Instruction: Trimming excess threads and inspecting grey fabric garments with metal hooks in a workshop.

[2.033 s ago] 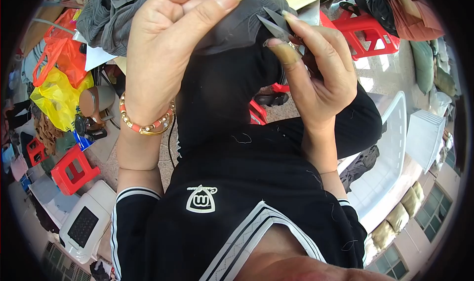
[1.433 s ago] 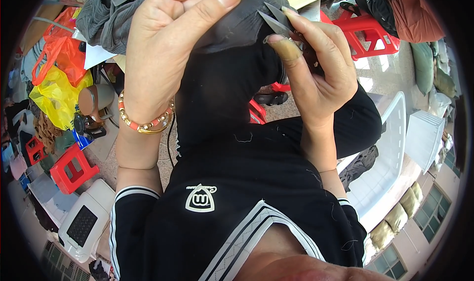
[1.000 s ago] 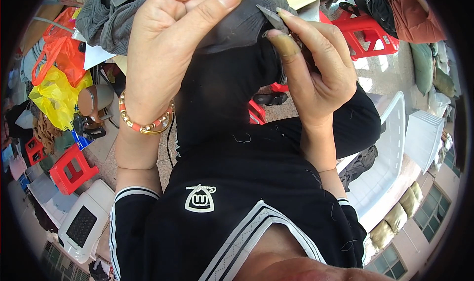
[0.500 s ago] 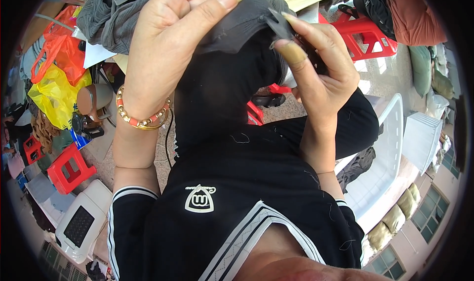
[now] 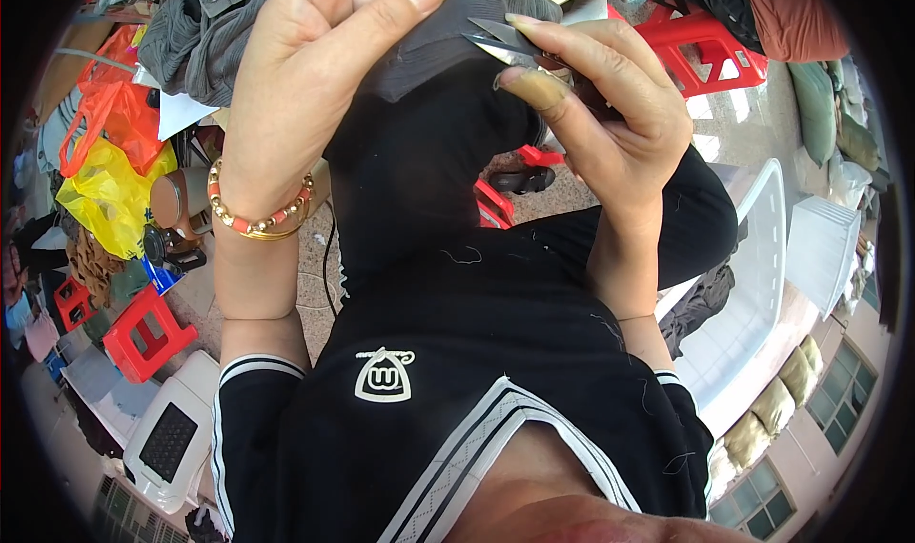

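Note:
A dark grey ribbed garment (image 5: 434,47) is stretched over my raised knee, near the top of the view. My left hand (image 5: 295,95), with a beaded bracelet at the wrist, pinches its upper edge between thumb and fingers. Small thread snips (image 5: 496,42) are gripped in my right hand (image 5: 624,104), between thumb and forefinger. Their two pointed blades are spread apart and point left over the cloth. A brownish cover wraps the right thumb. The snips' handles are mostly hidden in the palm.
More grey clothing (image 5: 176,52) is heaped at the upper left. Red and yellow plastic bags (image 5: 110,195) hang on the left. Red stools (image 5: 705,57) stand on both sides. At the right is a white tub (image 5: 753,305) with dark cloth inside.
The snips have moved left across the garment, and their blades now show sharply with a gap between them. My left hand keeps its pinch and has shifted slightly up and left.

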The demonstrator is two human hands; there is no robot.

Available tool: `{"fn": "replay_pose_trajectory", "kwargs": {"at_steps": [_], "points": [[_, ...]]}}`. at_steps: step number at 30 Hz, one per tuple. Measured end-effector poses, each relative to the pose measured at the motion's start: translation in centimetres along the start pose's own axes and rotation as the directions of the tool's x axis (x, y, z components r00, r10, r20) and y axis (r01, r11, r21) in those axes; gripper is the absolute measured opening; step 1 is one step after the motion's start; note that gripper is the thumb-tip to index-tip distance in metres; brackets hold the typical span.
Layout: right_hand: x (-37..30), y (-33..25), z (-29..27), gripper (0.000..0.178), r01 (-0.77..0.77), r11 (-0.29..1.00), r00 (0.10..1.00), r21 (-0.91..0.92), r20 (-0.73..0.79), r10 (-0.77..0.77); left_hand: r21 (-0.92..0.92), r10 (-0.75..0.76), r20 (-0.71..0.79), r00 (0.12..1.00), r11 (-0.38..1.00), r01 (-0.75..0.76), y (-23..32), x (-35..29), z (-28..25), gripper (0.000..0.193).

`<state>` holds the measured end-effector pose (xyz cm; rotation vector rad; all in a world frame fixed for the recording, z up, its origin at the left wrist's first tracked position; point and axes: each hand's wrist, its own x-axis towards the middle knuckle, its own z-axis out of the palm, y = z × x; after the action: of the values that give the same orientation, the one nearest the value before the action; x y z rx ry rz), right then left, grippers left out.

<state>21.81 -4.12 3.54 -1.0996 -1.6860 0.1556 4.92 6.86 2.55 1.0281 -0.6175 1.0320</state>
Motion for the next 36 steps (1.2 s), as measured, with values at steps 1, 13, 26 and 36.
{"fn": "replay_pose_trajectory", "kwargs": {"at_steps": [1, 13, 26, 36], "points": [[-0.2, 0.3, -0.2, 0.031, -0.001, 1.0, 1.0, -0.002, 0.001, 0.001, 0.23, -0.32, -0.425, 0.847, 0.866, 0.443, 1.8, 1.3, 3.5, 0.015], [0.1, -0.6, 1.2, 0.019, -0.567, 0.724, 0.82, 0.393, 0.188, 0.54, 0.252, -0.217, 0.018, 0.976, 0.946, 0.205, 1.8, 1.1, -1.0, 0.022], [-0.4, -0.5, -4.6, 0.012, -0.514, 0.6, 0.806, 0.614, 0.104, 0.583, 0.574, -0.566, -0.662, 0.491, 0.038, 0.818, 8.0, 0.9, 2.3, 0.017], [-1.6, 1.6, -5.5, 0.011, -0.431, 0.816, 0.896, 0.385, 0.075, 0.437, 0.453, -0.619, -0.6, 0.507, 0.259, 0.853, 9.6, 1.6, 3.3, 0.02]]}}
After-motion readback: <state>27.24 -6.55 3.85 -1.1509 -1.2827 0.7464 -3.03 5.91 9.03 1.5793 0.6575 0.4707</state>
